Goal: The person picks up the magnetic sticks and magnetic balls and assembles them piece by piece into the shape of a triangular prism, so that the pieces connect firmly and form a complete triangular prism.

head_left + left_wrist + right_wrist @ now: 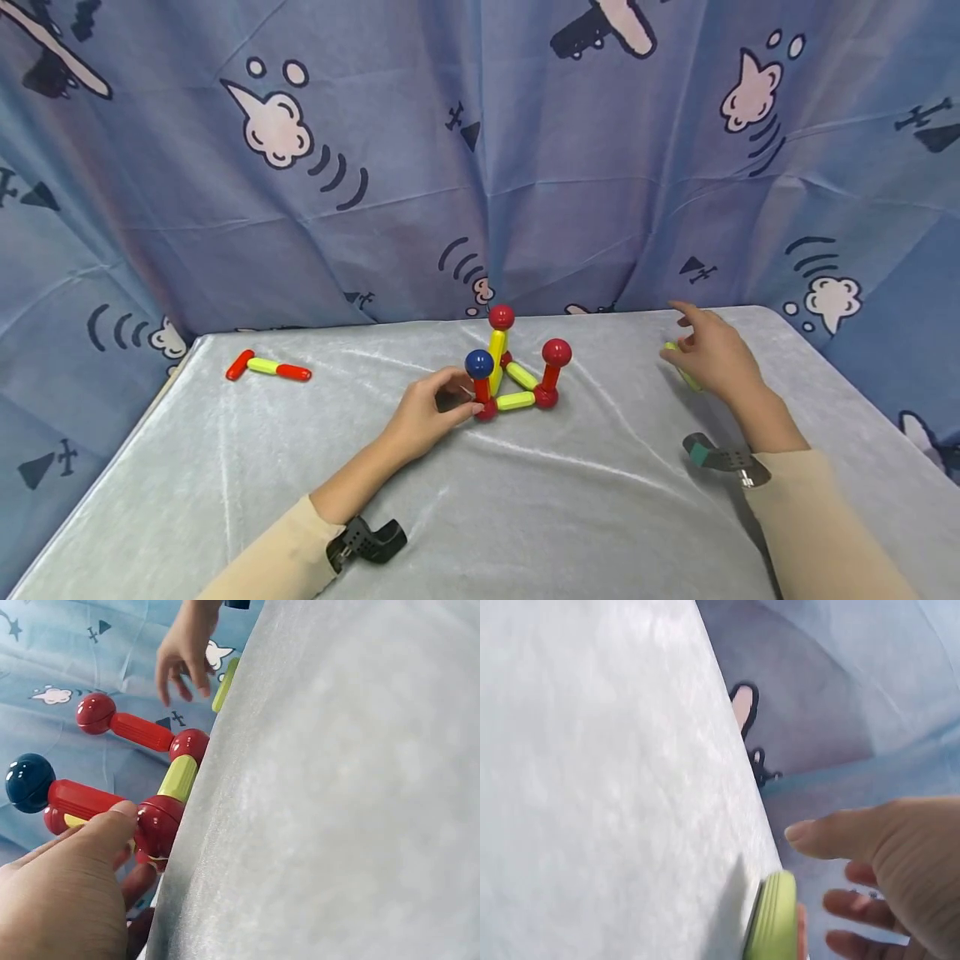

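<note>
Left fingers point(139, 885) pinching red ball point(160, 827), right fingers point(859, 907) apart, perhaps touching green rod point(775, 922), ridges wrist-view only

Bright, even light across my counter point(585, 508)
Small glints dot the red balls point(557, 352); a soft shadow lies along my right sleeve point(821, 521). My right wrist view looks pale and softly focused, a grey shadow beside the green rod point(778, 919); my head view is crisper.

Grey cloth tabletop point(540, 517) with joined rods point(262, 365) left, ball frame point(520, 375) mid-table, lime rod point(687, 378) right.
</note>
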A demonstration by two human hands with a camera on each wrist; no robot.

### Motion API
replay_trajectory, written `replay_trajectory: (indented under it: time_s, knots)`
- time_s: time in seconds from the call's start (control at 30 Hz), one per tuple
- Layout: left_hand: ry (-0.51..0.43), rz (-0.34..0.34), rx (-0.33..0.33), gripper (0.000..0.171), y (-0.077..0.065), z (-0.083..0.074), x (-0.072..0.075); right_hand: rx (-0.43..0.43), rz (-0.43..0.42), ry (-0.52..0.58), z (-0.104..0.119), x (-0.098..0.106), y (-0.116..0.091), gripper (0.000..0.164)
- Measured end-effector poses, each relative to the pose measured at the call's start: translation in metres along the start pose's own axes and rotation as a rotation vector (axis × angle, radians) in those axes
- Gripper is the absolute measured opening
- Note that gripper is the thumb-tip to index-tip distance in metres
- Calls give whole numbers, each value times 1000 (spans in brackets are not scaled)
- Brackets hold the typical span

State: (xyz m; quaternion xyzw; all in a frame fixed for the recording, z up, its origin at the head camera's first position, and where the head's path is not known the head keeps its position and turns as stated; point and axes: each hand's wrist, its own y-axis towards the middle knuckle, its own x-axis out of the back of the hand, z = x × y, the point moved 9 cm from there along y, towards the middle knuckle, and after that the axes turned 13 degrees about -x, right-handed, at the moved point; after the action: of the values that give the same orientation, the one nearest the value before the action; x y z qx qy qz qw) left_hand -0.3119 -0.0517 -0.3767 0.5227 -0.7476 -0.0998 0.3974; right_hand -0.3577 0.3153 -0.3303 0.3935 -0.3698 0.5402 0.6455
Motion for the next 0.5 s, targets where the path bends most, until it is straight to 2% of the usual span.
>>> replay_trajectory:
  time_s: [0.13, 0.27, 0.33, 0.4, 0.5]
  knots:
    - [-17, -39, -4, 55, 0, -3, 5, -55, 29, -80, -17, -5, 3, 74]
    - [-42, -84, -22, 74, 2, -8, 11, -73, 86, -151, -19, -11, 3, 68]
    - [-54, -99, -53, 81, 4, -13, 12, -65, 103, -191, -17, -13, 3, 65]
    - [-62, -96, -92, 84, 5, -19, 12, -44, 115, -232, -14, -16, 2, 60]
    - [-46, -79, -146, 78, 6, -26, 10, -11, 112, -268, -10, -18, 1, 54]
